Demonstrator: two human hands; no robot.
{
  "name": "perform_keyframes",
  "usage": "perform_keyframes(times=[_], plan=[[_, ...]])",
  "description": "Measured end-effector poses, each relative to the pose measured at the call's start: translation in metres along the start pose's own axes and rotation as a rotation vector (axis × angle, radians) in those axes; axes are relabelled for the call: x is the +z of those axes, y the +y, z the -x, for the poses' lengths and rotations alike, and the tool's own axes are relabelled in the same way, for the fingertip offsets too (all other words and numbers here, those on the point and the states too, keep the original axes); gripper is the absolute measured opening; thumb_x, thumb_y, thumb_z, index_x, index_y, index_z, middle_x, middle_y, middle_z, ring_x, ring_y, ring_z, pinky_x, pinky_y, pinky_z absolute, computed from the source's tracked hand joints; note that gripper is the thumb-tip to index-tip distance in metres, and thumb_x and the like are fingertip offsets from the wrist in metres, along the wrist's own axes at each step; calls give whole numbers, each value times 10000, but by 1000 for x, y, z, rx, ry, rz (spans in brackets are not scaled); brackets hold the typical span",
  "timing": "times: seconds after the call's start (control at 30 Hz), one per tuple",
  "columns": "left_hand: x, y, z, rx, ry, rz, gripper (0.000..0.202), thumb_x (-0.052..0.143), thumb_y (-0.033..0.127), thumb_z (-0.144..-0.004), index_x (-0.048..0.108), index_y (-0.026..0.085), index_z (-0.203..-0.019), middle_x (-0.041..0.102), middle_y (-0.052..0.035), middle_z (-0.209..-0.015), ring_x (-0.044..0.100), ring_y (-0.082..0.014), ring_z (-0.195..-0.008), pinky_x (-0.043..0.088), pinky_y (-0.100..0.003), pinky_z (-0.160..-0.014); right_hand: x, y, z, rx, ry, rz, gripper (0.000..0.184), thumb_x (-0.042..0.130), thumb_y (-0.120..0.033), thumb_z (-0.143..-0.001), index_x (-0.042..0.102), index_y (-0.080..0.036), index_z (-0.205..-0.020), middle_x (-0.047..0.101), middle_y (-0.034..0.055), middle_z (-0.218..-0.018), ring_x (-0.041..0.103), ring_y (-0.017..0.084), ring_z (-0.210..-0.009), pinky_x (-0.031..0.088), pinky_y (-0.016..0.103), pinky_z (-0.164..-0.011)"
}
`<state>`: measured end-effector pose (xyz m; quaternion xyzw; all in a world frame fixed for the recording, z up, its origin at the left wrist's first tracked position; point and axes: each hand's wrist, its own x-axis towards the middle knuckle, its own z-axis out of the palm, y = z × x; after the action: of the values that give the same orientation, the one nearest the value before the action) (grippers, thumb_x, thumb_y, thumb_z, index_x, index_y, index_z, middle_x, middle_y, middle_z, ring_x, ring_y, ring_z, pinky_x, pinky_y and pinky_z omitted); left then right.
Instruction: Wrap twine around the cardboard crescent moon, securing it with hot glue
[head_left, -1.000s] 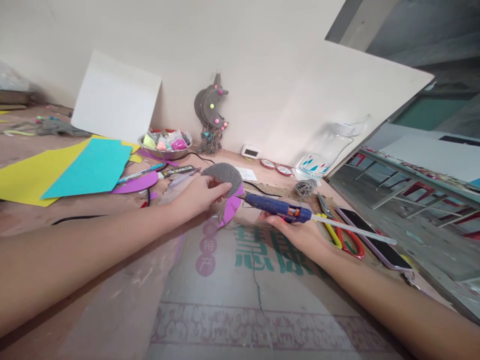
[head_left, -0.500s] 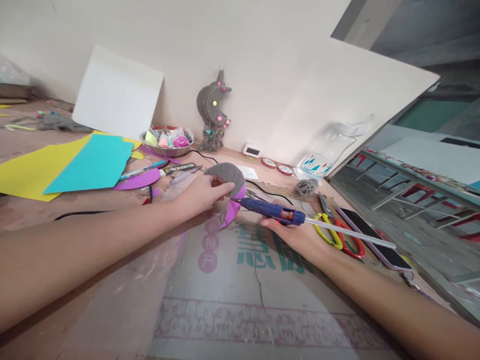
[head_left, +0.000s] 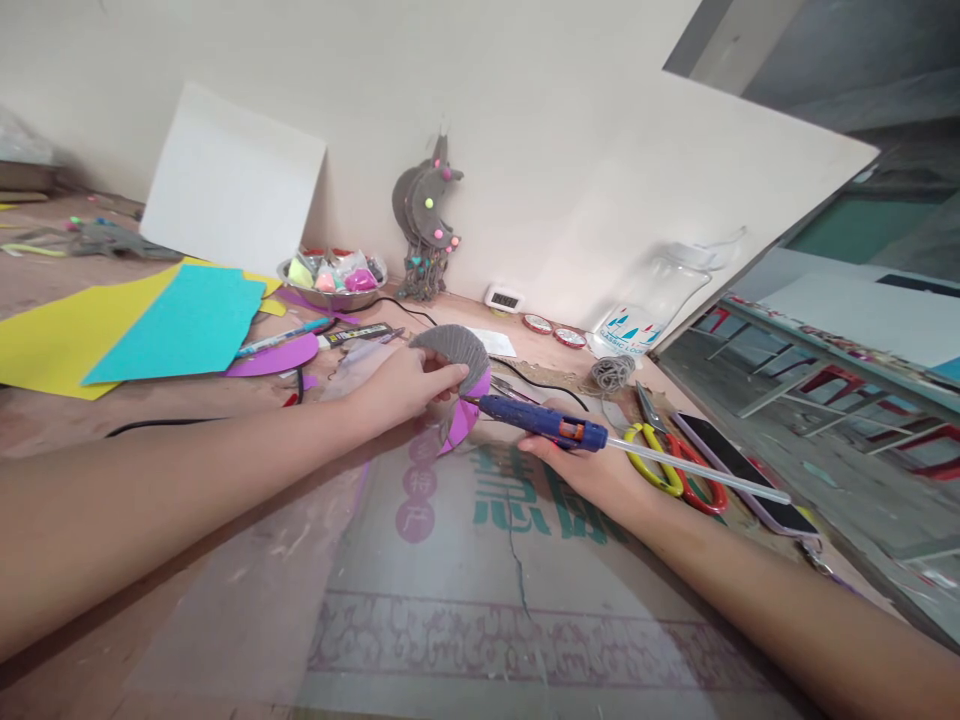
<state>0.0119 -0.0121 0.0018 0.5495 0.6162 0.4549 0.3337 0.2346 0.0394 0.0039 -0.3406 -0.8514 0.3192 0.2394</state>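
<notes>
Between the thumb and fingers of my left hand (head_left: 409, 385) is a purple crescent (head_left: 460, 425), its upper part wrapped in grey yarn (head_left: 454, 350). My right hand (head_left: 581, 450) grips a blue glue gun (head_left: 544, 420) from below, with a long clear glue stick (head_left: 697, 468) poking out of its back end. The gun's nozzle points left and is at the purple part just below the yarn; whether it touches cannot be told. Under both hands lies a clear printed plastic sheet (head_left: 420, 570). A ball of grey yarn (head_left: 612, 374) sits beyond my right hand.
Scissors (head_left: 656, 460) and a phone (head_left: 742, 475) lie at the right. Yellow sheets (head_left: 52, 340), a turquoise sheet (head_left: 176, 325) and a bowl (head_left: 330, 297) of bright clay-like pieces are at the left. Behind stand a yarn moon ornament (head_left: 427, 210), a small clock (head_left: 504, 298) and a glass jar (head_left: 649, 300).
Hands, crescent and glue gun hold almost the same place. The whole view has shifted very slightly.
</notes>
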Motion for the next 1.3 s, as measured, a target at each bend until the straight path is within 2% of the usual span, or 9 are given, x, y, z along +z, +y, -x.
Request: perform_keyframes(times=[0.17, 0.47, 0.7, 0.87, 0.97, 1.17, 1.3], plan=[[1, 3, 1, -9, -15, -3, 293, 519, 416, -732, 570, 154, -611, 565, 5, -579, 480, -103, -504, 338, -223, -491, 0, -3, 0, -15, 24, 25, 226, 630, -392, -748, 520, -195, -738, 516, -33, -627, 491, 125, -587, 400, 242, -545], [1, 0, 0, -34, -23, 53, 275, 538, 410, -725, 567, 157, -620, 572, -10, -592, 499, -109, -504, 348, -226, -481, -1, 4, 1, -11, 20, 90, 250, 606, -421, -767, 496, -200, -729, 494, -37, -630, 477, 121, -596, 382, 238, -552], [2, 0, -1, -56, -11, 71, 277, 559, 415, -711, 559, 148, -634, 563, -8, -613, 489, -105, -532, 365, -217, -502, 1, 2, 2, 16, 26, 53, 250, 607, -440, -756, 517, -207, -753, 529, -32, -651, 503, 129, -610, 402, 238, -560], [2, 2, -1, -53, -19, 107, 290, 562, 416, -717, 544, 146, -612, 542, -5, -593, 475, -101, -522, 363, -221, -509, 1, -7, 2, 33, 56, 29, 194, 614, -383, -758, 539, -221, -833, 576, -14, -700, 540, 151, -664, 440, 256, -634], [2, 2, 0, -57, -32, 125, 293, 559, 416, -722, 530, 155, -592, 527, 3, -573, 463, -97, -506, 358, -223, -499, 1, -10, 2, 71, 82, 1, 243, 639, -407, -727, 537, -217, -838, 590, -8, -691, 557, 163, -662, 458, 273, -639], [2, -2, -2, -23, -30, 112, 303, 551, 434, -726, 541, 156, -606, 536, 1, -589, 476, -99, -523, 359, -222, -499, 1, -5, 3, 79, 105, 39, 235, 625, -421, -730, 551, -198, -750, 601, 1, -685, 575, 158, -651, 466, 263, -593], [2, -4, -2, -6, -44, 106, 314, 538, 448, -731, 540, 159, -610, 524, 4, -586, 463, -99, -512, 355, -225, -493, 2, 0, 2, 55, 127, 33, 275, 642, -438, -714, 584, -200, -839, 621, 6, -710, 588, 160, -646, 482, 276, -587]])
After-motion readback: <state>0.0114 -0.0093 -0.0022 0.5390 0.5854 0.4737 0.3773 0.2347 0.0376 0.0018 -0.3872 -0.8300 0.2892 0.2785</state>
